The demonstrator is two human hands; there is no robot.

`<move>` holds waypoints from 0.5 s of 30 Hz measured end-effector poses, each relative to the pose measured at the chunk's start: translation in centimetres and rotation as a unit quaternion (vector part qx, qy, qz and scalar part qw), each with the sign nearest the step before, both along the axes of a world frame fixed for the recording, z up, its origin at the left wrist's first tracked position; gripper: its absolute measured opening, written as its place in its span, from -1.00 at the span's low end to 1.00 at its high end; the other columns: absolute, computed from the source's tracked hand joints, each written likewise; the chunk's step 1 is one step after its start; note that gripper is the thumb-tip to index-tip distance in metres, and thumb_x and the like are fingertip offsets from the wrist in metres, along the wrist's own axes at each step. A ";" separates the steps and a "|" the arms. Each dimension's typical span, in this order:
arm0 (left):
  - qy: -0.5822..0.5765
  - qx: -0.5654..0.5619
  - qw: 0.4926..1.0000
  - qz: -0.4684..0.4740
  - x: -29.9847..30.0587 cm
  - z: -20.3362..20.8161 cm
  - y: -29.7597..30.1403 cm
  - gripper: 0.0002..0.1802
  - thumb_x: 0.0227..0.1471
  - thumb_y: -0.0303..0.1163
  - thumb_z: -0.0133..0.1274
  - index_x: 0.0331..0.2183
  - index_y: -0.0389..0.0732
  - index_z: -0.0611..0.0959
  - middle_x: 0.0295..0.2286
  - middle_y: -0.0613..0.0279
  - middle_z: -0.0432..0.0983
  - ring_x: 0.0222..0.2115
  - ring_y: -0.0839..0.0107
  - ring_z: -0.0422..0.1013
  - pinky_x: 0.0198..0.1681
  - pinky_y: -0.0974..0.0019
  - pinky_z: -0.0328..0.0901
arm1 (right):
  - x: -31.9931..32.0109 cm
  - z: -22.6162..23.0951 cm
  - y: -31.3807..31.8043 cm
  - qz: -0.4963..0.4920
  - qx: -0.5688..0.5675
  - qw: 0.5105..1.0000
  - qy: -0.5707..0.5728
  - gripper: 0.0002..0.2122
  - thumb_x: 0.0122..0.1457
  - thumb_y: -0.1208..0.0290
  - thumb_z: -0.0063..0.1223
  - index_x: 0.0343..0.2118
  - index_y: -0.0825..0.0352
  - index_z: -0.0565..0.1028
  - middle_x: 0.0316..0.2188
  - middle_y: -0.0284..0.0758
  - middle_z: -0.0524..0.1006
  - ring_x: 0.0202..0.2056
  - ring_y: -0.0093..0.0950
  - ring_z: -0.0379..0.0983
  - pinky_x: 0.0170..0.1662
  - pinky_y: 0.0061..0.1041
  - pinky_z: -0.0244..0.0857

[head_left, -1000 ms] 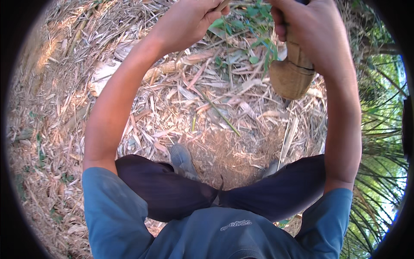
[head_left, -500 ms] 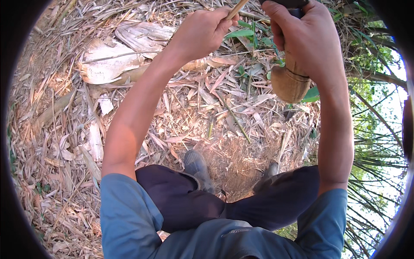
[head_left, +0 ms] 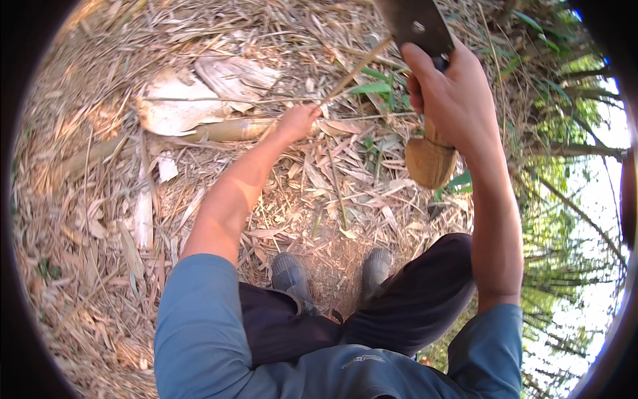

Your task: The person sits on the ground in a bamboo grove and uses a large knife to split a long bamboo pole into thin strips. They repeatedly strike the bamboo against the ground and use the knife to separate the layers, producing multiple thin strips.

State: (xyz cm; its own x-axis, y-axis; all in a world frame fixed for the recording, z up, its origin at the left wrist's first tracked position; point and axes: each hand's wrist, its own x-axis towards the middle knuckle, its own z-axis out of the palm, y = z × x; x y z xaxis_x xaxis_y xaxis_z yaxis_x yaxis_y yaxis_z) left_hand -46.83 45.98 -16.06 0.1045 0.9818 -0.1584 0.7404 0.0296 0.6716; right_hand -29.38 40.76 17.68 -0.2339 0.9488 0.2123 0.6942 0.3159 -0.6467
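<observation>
My right hand (head_left: pixel 457 100) is wrapped round the handle of a machete (head_left: pixel 417 25). Its broad dark blade points up past the top edge of the view, and the thick wooden butt of its handle hangs below my fist. Lower and to the left, my left hand (head_left: pixel 299 124) is closed on a thin tan stick (head_left: pixel 355 71). That stick slants up to the right, toward the blade; whether the two touch I cannot tell. The far end of the stick is not clearly visible.
Dry leaves and husks cover the ground round my boots (head_left: pixel 290 272). A bamboo culm (head_left: pixel 232 130) lies beyond my left arm, beside a pale broad sheath (head_left: pixel 174 103). Green leaves (head_left: pixel 373 88) stand near the stick. Branches and bamboo stems rise on the right.
My left hand has come down and toward me with the stick, showing more of its length. My right hand has shifted slightly down and left, bringing more of the blade into view.
</observation>
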 end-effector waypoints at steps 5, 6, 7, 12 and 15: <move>0.038 0.130 0.990 0.039 -1.9 -1.7 -0.5 -0.61 0.32 -0.13 -0.07 -0.11 -0.22 0.66 -0.60 -0.05 0.57 -0.60 0.08 0.52 -0.46 0.02 0.41 | 0.0 -0.2 -2.7 0.002 -0.049 0.985 0.163 -0.76 0.32 0.25 0.08 -0.37 0.34 0.48 -0.62 -0.43 0.48 -0.65 -0.64 0.39 -0.57 -0.60 0.24; 0.021 0.134 0.989 0.053 -2.5 -1.0 -0.7 -0.60 0.32 -0.12 -0.07 -0.12 -0.24 0.66 -0.60 -0.07 0.56 -0.61 0.07 0.51 -0.49 0.02 0.40 | 0.1 -0.4 -3.1 0.006 -0.034 0.981 0.191 -0.77 0.32 0.26 0.09 -0.38 0.33 0.48 -0.63 -0.43 0.48 -0.65 -0.64 0.39 -0.57 -0.60 0.24; 0.003 0.138 0.988 0.066 -3.0 -0.3 -0.8 -0.59 0.32 -0.12 -0.07 -0.12 -0.26 0.67 -0.61 -0.09 0.55 -0.63 0.07 0.51 -0.51 0.02 0.39 | 0.2 -0.6 -3.0 0.008 -0.019 0.975 0.220 -0.78 0.31 0.28 0.09 -0.38 0.33 0.48 -0.64 -0.43 0.48 -0.65 -0.65 0.39 -0.57 -0.60 0.24; -0.006 0.147 0.988 0.057 -1.7 -0.5 -2.7 -0.59 0.32 -0.13 -0.07 -0.20 -0.28 0.68 -0.70 -0.11 0.48 -0.68 -0.04 0.46 -0.53 -0.03 0.36 | 0.3 -1.4 -2.9 0.025 0.014 0.985 0.172 -0.84 0.30 0.37 0.12 -0.36 0.34 0.51 -0.67 -0.46 0.48 -0.66 -0.70 0.37 -0.59 -0.65 0.18; 0.047 0.168 0.981 0.081 -0.8 -2.3 -1.9 -0.58 0.32 -0.13 -0.07 -0.23 -0.30 0.67 -0.70 -0.08 0.47 -0.67 -0.09 0.45 -0.53 -0.03 0.35 | 1.1 -3.7 -1.5 0.039 0.018 0.988 0.150 -0.82 0.25 0.43 0.08 -0.13 0.34 0.56 -0.63 -0.50 0.51 -0.62 -0.66 0.31 -0.51 -0.53 0.22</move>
State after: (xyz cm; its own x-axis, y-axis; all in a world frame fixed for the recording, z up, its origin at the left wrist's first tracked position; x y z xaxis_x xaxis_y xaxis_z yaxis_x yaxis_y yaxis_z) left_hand -47.64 44.12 -18.32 -0.0571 0.9827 0.1759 0.8035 -0.0594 0.5923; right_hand -28.31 39.26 13.94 -0.2266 0.9209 0.3171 0.4462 0.3876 -0.8067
